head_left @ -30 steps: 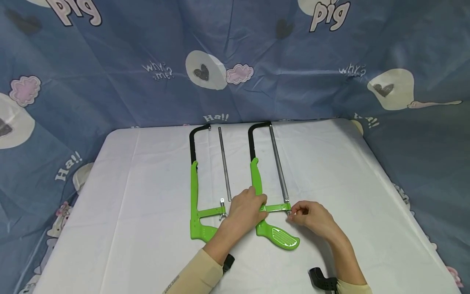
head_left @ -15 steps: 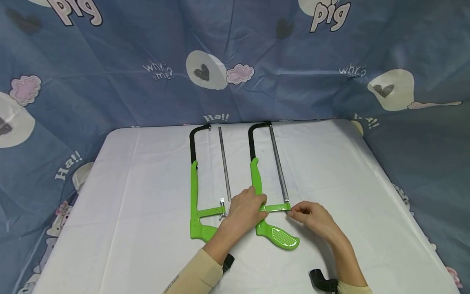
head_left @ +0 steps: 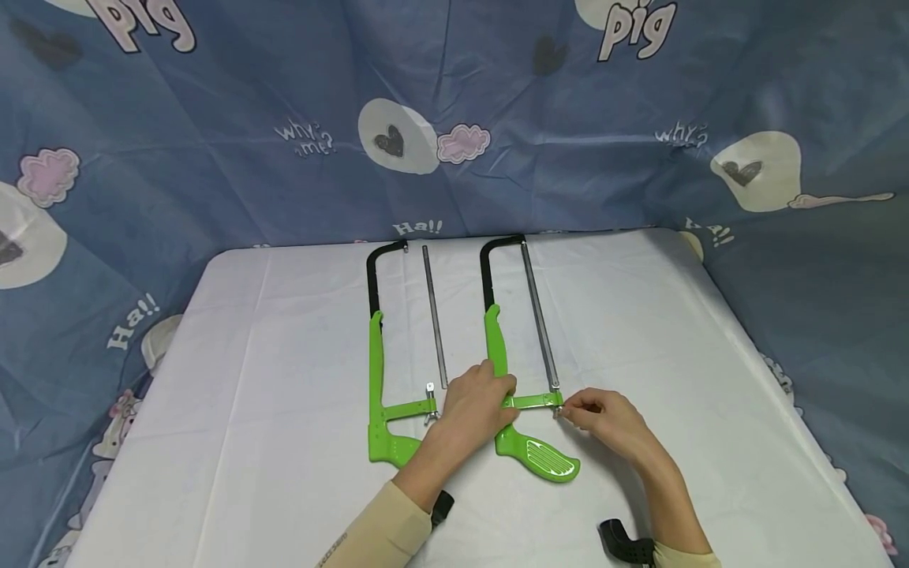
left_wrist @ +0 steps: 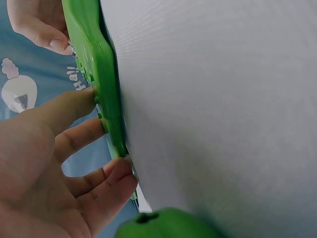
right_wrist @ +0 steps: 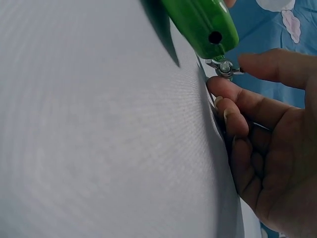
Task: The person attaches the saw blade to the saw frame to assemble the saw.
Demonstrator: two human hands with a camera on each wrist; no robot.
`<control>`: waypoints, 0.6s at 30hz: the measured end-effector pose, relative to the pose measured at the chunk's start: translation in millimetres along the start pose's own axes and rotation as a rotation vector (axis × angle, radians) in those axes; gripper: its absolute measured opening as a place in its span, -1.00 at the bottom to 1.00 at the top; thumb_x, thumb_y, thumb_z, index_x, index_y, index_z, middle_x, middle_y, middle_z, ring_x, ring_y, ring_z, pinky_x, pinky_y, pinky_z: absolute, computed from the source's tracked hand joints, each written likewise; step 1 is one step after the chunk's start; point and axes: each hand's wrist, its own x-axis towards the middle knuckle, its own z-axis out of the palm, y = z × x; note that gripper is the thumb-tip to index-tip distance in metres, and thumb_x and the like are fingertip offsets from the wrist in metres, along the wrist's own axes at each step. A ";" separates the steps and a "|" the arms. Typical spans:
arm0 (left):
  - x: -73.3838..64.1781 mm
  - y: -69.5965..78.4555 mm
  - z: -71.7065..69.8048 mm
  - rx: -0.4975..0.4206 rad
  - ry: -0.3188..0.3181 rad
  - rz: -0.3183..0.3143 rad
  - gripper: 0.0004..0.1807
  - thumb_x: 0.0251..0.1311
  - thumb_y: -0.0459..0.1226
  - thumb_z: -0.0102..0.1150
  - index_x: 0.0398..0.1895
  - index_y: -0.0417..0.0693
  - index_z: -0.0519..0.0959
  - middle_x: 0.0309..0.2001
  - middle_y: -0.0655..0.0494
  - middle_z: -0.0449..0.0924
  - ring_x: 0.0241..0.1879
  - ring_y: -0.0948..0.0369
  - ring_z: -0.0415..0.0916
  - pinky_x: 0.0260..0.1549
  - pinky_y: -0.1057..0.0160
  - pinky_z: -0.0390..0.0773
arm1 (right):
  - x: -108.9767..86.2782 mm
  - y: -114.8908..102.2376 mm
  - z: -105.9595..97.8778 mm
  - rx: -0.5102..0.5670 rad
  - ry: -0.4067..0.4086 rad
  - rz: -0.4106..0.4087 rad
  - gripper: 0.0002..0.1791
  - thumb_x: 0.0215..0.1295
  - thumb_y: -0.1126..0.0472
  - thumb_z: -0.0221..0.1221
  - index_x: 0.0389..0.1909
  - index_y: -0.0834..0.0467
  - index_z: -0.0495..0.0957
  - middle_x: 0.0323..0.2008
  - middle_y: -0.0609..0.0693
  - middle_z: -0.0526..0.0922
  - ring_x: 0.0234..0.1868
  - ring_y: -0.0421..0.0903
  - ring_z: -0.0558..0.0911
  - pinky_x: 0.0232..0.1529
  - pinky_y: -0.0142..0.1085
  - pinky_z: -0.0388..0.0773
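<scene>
A green hacksaw (head_left: 545, 459) with a black front bow lies on the white-covered table, its grey blade (head_left: 540, 315) running from the bow tip to the green crossbar. My left hand (head_left: 472, 406) grips the frame where the crossbar joins it; in the left wrist view, thumb and fingers lie along the green edge (left_wrist: 101, 64). At the crossbar's outer end, my right hand (head_left: 607, 422) has thumb and index finger at the metal wing nut (right_wrist: 225, 67). The thumb meets one wing and the index fingertip sits just below, the other fingers curled in.
A second green hacksaw (head_left: 376, 379) lies to the left, its handle partly hidden by my left forearm. Beside it rests a loose saw blade (head_left: 435, 315). A blue patterned cloth (head_left: 454, 189) hangs behind the white-covered table (head_left: 298, 355).
My right thumb and index finger have shifted slightly at the wing nut, which shows more clearly now. The left hand and both hacksaws have stayed in place.
</scene>
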 end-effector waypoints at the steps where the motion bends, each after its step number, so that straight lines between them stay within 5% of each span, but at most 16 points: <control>1: 0.0 0.2 -0.1 0.000 -0.002 -0.001 -0.78 0.13 -0.05 0.36 -0.21 0.10 0.70 -0.34 0.09 0.50 -0.42 0.23 0.37 -0.60 0.33 0.27 | 0.1 0.3 0.0 -0.002 0.001 -0.001 -0.78 0.25 0.00 0.27 -0.23 0.06 0.70 -0.37 -0.03 0.65 -0.33 -0.14 0.53 -0.31 -0.29 0.47; 18: 0.2 0.9 2.4 0.006 0.014 0.002 -0.78 0.13 -0.04 0.37 -0.22 0.10 0.69 -0.34 0.08 0.50 -0.43 0.23 0.39 -0.61 0.32 0.29 | 0.6 5.6 0.6 -0.012 0.035 -0.044 -0.91 0.26 0.16 0.25 -0.29 0.05 0.68 -0.44 -0.07 0.61 -0.40 -0.17 0.47 -0.37 -0.35 0.38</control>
